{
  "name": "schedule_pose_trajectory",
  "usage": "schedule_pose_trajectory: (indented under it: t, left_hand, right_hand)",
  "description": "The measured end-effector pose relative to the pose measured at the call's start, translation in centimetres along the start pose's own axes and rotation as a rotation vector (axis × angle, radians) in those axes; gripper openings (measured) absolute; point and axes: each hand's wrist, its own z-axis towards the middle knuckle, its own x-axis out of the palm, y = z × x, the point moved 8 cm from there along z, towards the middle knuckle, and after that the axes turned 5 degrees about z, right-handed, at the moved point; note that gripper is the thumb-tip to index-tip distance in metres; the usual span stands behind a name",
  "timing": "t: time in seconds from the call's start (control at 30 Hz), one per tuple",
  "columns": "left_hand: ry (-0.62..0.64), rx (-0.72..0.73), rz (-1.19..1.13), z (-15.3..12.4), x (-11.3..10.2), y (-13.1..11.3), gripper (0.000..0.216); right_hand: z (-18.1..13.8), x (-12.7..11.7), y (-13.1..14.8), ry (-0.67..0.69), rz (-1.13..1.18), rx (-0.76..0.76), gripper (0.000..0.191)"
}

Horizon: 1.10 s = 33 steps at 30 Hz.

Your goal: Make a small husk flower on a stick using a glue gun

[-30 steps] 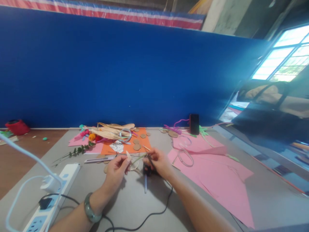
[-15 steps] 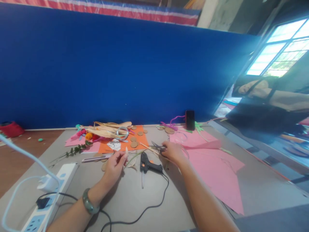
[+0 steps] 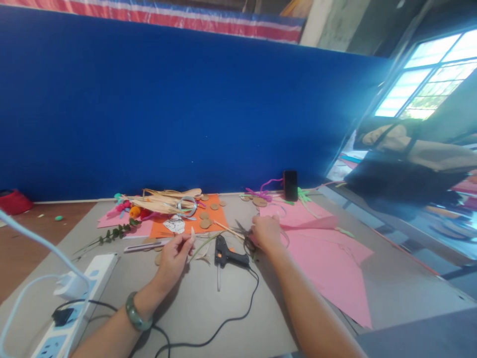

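My left hand (image 3: 175, 253) is closed in a pinch around a small pale, pointed, petal-like piece (image 3: 192, 233), its tip sticking up above the fingers. My right hand (image 3: 266, 231) is beside the dark scissors (image 3: 249, 243), whose handle loops show at its left edge. Its fingers are bent and partly hidden behind the hand, so I cannot tell whether they hold anything. Between the hands lies a black glue gun (image 3: 231, 257) with a clear glue stick hanging from its rear. A thin green stem (image 3: 203, 244) and pale scraps (image 3: 202, 256) lie near my left fingers.
Dried husk strips (image 3: 164, 203), wooden discs (image 3: 204, 223) and orange paper (image 3: 219, 214) lie at the back. Pink sheets (image 3: 328, 263) cover the right side. A phone (image 3: 290, 186) stands upright. A utility knife (image 3: 143, 245), leafy sprig (image 3: 117, 231) and power strip (image 3: 80, 298) are left.
My right hand has shifted slightly off the scissors' handles, which are now more exposed. The left hand still pinches the pale piece. The whole view has moved slightly.
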Motion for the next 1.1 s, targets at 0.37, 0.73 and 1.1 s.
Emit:
schedule_pose_trajectory:
  t: [0.37,0.73,1.1]
  left_hand:
    - [0.288,0.07,0.263,-1.2,2.7,-0.1,0.03]
    - [0.259,0.175,0.679,-0.3,1.7,0.4,0.013]
    - [0.362,0.238,0.778,-0.5,2.9,1.9,0.016]
  right_hand:
    - [-5.8,1.1,10.8,0.319,1.207,-0.367,0.032]
    - [-5.3,1.5,9.7,0.264,1.399,-0.194,0.024]
    - [-4.6,1.9,7.9,0.203,1.385,-0.009,0.026]
